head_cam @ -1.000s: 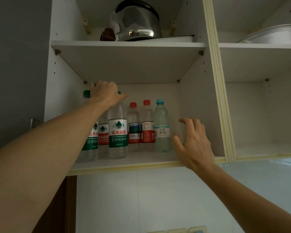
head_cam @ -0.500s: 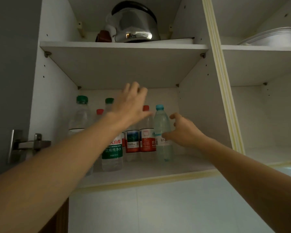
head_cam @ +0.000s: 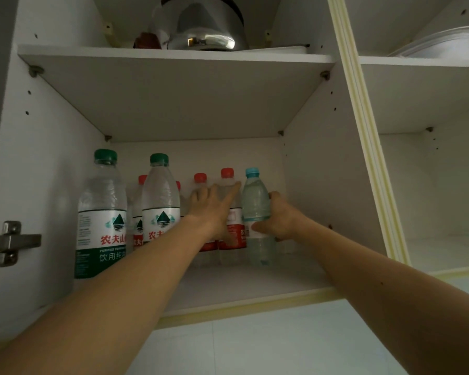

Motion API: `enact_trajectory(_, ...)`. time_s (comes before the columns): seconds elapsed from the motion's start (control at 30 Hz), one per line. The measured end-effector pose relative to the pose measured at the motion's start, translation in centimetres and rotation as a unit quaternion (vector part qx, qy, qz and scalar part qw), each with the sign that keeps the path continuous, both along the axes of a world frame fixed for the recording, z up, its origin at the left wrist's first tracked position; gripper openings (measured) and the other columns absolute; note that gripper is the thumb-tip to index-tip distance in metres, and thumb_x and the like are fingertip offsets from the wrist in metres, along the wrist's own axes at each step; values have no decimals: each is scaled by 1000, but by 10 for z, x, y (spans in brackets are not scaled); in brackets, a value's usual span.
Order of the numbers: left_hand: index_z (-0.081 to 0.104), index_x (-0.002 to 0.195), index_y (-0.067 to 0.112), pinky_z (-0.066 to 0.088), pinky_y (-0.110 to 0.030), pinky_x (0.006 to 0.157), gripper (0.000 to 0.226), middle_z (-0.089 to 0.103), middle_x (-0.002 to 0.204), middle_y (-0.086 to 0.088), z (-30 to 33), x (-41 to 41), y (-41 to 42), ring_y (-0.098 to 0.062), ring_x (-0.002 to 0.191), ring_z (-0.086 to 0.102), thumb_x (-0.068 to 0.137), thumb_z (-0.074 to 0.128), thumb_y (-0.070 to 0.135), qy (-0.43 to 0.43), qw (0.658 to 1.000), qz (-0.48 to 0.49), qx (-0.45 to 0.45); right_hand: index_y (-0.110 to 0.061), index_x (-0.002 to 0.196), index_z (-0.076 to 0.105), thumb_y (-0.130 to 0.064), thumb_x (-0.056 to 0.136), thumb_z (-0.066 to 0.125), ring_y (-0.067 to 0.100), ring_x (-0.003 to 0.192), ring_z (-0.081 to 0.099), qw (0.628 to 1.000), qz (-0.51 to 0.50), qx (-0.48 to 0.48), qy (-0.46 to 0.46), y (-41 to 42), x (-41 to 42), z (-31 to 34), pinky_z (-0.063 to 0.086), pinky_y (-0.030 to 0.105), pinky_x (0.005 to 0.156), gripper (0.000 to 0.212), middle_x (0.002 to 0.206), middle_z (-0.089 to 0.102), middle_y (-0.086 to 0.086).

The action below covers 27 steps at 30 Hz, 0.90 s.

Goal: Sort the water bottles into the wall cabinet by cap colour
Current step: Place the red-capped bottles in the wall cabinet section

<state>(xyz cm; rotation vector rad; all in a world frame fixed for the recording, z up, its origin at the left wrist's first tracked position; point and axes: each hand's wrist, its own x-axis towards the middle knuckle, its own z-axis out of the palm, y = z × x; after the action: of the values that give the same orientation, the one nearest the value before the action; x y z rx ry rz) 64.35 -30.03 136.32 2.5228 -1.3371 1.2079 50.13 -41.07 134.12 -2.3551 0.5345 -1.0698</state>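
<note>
A: Where's the blue-cap bottle (head_cam: 256,212)?
B: Upright on the lower shelf (head_cam: 255,282), cap up, rightmost in the row; the right hand (head_cam: 278,219) is wrapped round its middle.
A: And the left hand (head_cam: 214,209)?
B: Fingers straight, pressed against the red-cap bottles (head_cam: 229,212), covering their labels.
A: Room?
B: Bare shelf in front and right, toward the cabinet wall (head_cam: 333,171). Green-cap bottles (head_cam: 103,212) stand front left, hiding more red caps.

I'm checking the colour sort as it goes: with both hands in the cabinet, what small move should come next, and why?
Probably slide the blue-capped clear plastic bottle a little rightward, off the red-capped bottles. The right hand already grips its label band, it stands tight against the red row, and bare shelf lies to its right. The left hand rests on the red-capped bottles, steadying them.
</note>
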Motion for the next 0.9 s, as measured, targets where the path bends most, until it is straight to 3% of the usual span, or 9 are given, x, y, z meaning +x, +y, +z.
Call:
enact_trajectory(0.13,-14,156,41,2,-59,120,139,11,159,-15,-2,4,-4,-41,146,9,59,81,70,17,1000,7,6,-10,137,36,-16,84,80,27,113,60,1000,1,-20,-9,-4,3,-2,55,41,92,68,125,58,11)
enact_trajectory(0.33,-6,158,37,6,-59,120,133,16,157,-15,-6,3,-12,-39,147,10,61,80,72,0,1000,25,-5,-10,140,35,-14,86,78,29,118,58,1000,8,-20,-13,-8,7,-7,50,40,100,69,131,56,13)
enact_trajectory(0.5,-6,158,37,5,-60,120,134,13,159,-13,-7,7,-14,-37,149,5,61,78,75,-12,1000,16,-17,-10,139,35,-15,87,77,30,116,59,1000,6,-25,-9,-13,8,-4,51,42,99,68,129,57,14)
enact_trajectory(0.67,-9,158,33,2,-58,121,135,4,163,-14,-11,13,-13,-37,151,-1,62,75,78,-27,999,-1,-21,-10,140,33,-16,87,77,29,114,59,1000,-4,-17,2,-17,8,-5,50,35,91,68,129,56,14)
enact_trajectory(0.8,-21,156,22,0,-58,122,142,-8,165,-17,-17,11,-10,-37,153,-10,66,73,77,-4,1000,14,-24,-11,140,30,-14,87,77,31,114,59,999,-17,14,33,-10,10,2,55,41,85,71,127,54,14)
enact_trajectory(0.9,-21,157,19,4,-58,122,145,-4,164,-16,-18,7,-8,-38,152,-5,63,74,78,-16,999,35,-17,-10,140,29,-14,87,78,34,115,59,997,-30,41,66,-6,10,13,59,44,82,72,131,52,16)
